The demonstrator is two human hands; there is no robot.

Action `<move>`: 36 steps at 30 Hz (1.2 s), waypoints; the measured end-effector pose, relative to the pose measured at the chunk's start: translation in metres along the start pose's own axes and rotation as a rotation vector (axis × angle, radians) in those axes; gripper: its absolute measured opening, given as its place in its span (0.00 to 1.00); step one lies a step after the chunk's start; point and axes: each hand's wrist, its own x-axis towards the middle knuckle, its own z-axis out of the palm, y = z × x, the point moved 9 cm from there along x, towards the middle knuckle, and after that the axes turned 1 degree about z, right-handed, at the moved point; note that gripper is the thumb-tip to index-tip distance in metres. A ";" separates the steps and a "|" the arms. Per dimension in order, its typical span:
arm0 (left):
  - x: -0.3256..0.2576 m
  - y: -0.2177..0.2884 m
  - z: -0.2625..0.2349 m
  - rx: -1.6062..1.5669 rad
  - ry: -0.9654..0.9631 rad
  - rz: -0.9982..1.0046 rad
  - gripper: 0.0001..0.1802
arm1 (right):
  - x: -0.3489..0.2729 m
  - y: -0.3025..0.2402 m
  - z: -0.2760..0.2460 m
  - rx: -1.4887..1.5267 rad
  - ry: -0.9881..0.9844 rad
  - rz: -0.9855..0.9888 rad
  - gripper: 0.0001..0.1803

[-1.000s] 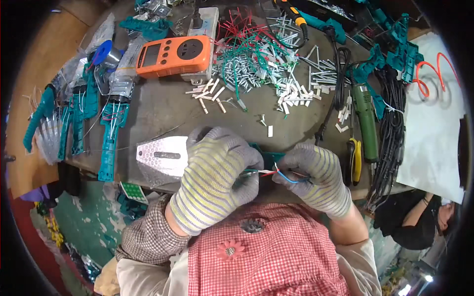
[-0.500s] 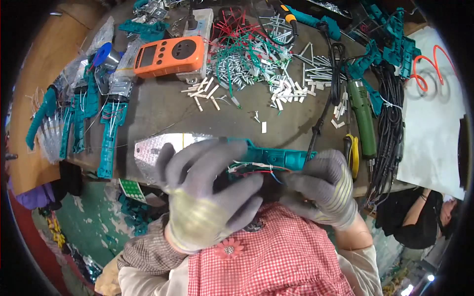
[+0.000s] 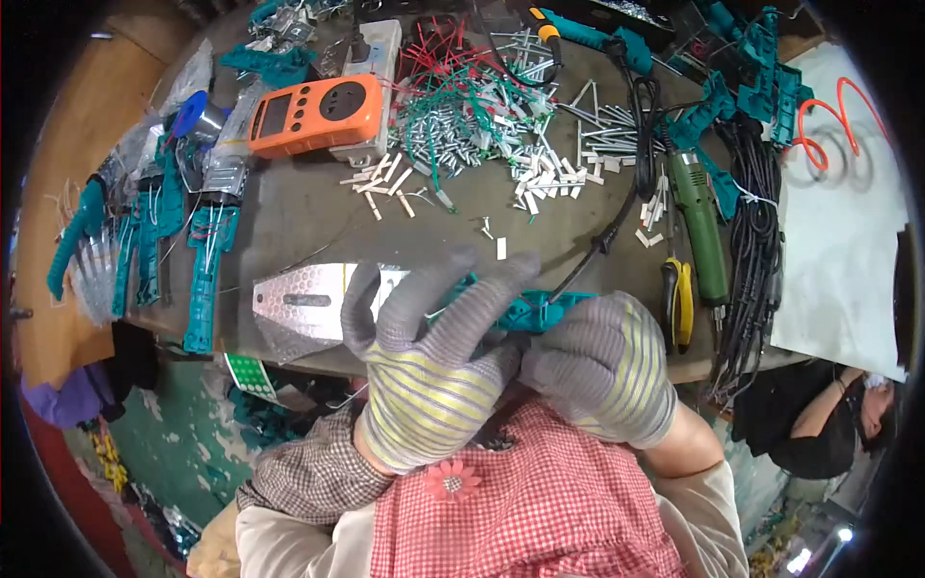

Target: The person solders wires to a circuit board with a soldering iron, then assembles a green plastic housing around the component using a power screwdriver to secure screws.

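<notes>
One teal housing (image 3: 561, 310), axis nine-to-three, lies eleven o'clock from the nearer, curled right grip (image 3: 607, 369); left grip (image 3: 429, 371) spread; holds hidden.

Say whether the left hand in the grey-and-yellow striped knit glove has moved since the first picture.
Yes: the left hand has shifted rightward, judged against the orange rectangular plastic meter.

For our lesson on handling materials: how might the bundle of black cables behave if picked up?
The black cables would probably sag, being thin and loosely curved. They may lift together, since a white tie binds them.
</notes>
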 end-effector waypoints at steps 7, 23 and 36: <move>-0.001 -0.020 0.007 -0.162 -0.002 -0.107 0.13 | -0.015 0.043 0.001 0.123 0.044 0.316 0.09; 0.002 -0.028 0.009 -0.227 0.007 -0.135 0.10 | 0.033 0.161 0.047 -0.529 -0.301 0.494 0.08; 0.005 -0.030 0.012 -0.232 -0.021 -0.167 0.10 | 0.032 0.146 0.015 -0.203 -0.064 0.394 0.10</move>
